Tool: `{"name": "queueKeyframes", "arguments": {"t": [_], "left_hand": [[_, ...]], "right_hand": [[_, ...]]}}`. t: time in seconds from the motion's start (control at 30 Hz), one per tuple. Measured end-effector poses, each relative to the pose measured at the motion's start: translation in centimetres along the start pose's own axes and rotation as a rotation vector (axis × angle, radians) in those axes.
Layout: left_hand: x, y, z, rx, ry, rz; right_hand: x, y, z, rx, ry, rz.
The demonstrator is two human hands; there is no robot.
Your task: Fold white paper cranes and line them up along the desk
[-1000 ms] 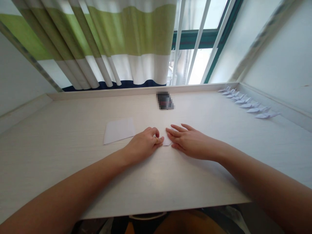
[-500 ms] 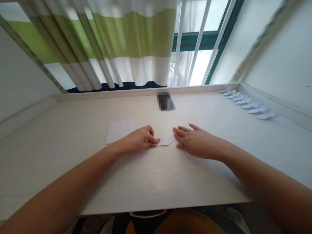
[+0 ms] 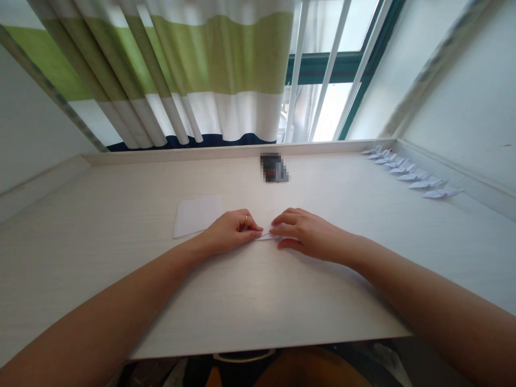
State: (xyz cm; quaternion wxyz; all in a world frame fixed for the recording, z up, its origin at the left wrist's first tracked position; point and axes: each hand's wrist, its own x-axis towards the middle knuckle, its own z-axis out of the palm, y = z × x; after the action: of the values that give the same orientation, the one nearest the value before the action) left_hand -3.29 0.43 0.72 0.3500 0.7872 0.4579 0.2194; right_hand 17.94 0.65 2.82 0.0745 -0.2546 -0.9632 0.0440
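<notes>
A small piece of folded white paper (image 3: 265, 237) lies on the white desk, mostly covered by my hands; a thin strip of it shows between them. My left hand (image 3: 237, 228), with a ring on one finger, pinches its left end between thumb and fingers. Over its right part rests my right hand (image 3: 300, 231), fingertips touching the paper and the thumb held apart, nearer the desk's front edge. A stack of square white paper sheets (image 3: 195, 215) lies just beyond my left wrist.
Several white folded paper cranes (image 3: 417, 176) stand in a row at the back right, along the raised desk edge (image 3: 455, 169). A dark blurred object (image 3: 274, 167) sits at the back middle. Behind are a green-and-white curtain (image 3: 226, 59) and a barred window (image 3: 322, 70).
My right hand has moved left, closer to my left hand, and its fingers now cover the paper's right part. Less of the paper shows. My left fingers have closed more tightly together.
</notes>
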Motion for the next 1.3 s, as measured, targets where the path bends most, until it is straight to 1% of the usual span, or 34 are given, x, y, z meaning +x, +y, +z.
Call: {"name": "queueKeyframes", "arguments": {"t": [0.13,0.27,0.4,0.5,0.57,0.67,0.8,0.97,1.03,1.13,1.3], "left_hand": [[0.2,-0.4,0.2,-0.083,0.054,-0.047],[0.3,-0.5,0.3,-0.069,0.069,-0.049],[0.4,-0.7,0.5,-0.040,-0.004,0.055],[0.6,-0.7,0.5,-0.055,-0.054,0.099],[0.6,-0.6,0.4,-0.057,-0.065,0.100],[0.5,-0.2,0.1,-0.051,-0.091,0.085],[0.4,0.1,0.0,-0.078,-0.106,0.026],[0.5,0.0,0.2,-0.162,-0.091,-0.048],[0.5,0.0,0.3,-0.163,-0.093,-0.042],[0.6,0.1,0.2,-0.123,-0.101,0.002],[0.7,0.3,-0.2,-0.055,-0.163,0.025]], "right_hand": [[0.1,0.4,0.6,0.116,0.030,-0.013],[0.1,0.2,0.8,0.145,0.046,0.001],[0.4,-0.3,1.1,0.192,0.071,0.042],[0.6,-0.7,1.4,0.252,0.071,0.126],[0.7,-0.8,1.5,0.289,0.063,0.182],[0.8,-0.8,1.5,0.344,0.031,0.226],[0.9,-0.7,1.3,0.406,-0.014,0.255],[1.2,-0.7,1.4,0.442,-0.012,0.285],[1.4,-0.8,1.5,0.446,-0.016,0.310],[1.6,-0.9,1.7,0.439,-0.006,0.346],[1.9,-1.3,1.8,0.392,-0.015,0.367]]}}
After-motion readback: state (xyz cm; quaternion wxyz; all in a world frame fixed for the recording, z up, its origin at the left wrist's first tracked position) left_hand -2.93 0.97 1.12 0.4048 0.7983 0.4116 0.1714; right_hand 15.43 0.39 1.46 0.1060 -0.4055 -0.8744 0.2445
